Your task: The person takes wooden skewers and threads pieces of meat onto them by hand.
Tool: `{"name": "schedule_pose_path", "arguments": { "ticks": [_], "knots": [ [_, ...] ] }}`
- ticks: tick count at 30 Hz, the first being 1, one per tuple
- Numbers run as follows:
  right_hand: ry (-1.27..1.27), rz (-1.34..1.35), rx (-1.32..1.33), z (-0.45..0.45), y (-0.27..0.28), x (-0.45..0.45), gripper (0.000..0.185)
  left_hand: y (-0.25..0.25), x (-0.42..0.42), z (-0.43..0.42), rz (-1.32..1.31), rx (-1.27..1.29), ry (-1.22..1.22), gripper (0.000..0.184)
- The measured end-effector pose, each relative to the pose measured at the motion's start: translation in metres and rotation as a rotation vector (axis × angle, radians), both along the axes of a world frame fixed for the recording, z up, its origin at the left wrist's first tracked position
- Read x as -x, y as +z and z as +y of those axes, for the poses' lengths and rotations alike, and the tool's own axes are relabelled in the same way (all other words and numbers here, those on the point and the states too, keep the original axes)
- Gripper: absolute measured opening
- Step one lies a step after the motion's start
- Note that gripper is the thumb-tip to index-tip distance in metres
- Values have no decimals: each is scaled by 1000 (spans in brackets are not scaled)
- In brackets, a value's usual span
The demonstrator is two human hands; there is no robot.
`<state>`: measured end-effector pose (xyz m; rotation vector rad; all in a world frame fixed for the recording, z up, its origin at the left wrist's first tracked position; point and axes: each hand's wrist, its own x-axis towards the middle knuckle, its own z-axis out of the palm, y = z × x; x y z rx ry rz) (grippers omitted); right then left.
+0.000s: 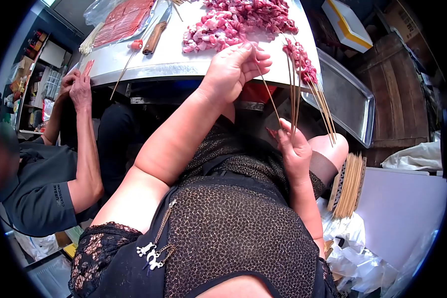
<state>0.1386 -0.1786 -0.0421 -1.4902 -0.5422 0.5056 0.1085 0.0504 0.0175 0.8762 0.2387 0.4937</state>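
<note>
My right hand [295, 149] holds the lower part of a thin wooden skewer [270, 97]. The skewer slants up to my left hand [233, 69], whose thumb and curled fingers close at its tip on a bit of pink meat, mostly hidden. Just beyond that hand lies a big heap of cut raw meat [211, 32] on the white table [174, 62]. To its right, several skewers threaded with meat [303, 64] rest at the table edge, their bare sticks pointing towards me past my right hand. A small dark red thing [272, 133] shows beside the right fingers.
At left a co-worker's hands [79, 89] hold a reddish strip. A wooden-handled knife [155, 37] and sliced meat on plastic [124, 22] lie on the table. Right are a metal tray [350, 94], a bundle of skewers [350, 188] and a white foam box [345, 22].
</note>
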Motion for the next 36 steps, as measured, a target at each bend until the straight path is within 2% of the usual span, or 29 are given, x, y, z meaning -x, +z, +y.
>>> {"name": "schedule_pose_path", "arguments": {
  "ticks": [2,7,10,12,16,22,26,31,32,34,35,36],
  "knots": [
    [8,-79,-1,-1,-5,0,26,-1,-2,-3,36,52,-2,28],
    [72,-61,-24,-3,2,0,26,1,-3,-8,31,23,-28,28],
    [108,2,-39,-4,11,1,26,-1,-3,-9,-2,23,-41,29],
    [130,176,-57,-3,17,0,25,-2,-2,-7,-14,37,-55,28],
    [148,302,-95,6,12,1,26,1,-2,-7,-43,122,-55,25],
    [118,52,-69,14,9,-2,26,6,-10,-10,-177,228,-54,21],
    [140,84,-83,15,12,0,26,2,-10,-8,-214,260,-84,19],
    [209,419,-139,17,25,-2,28,-5,-10,-17,-317,339,-159,17],
    [211,418,-138,18,29,-2,28,-14,-12,-23,-315,411,-192,17],
    [158,333,-128,27,34,-5,28,-19,-11,-42,-201,379,-155,17],
    [135,307,-149,32,28,-11,28,-19,-8,-46,-91,363,-216,19],
    [103,276,-143,36,31,-14,28,-19,-9,-47,-96,282,-262,21]
  ]
}}
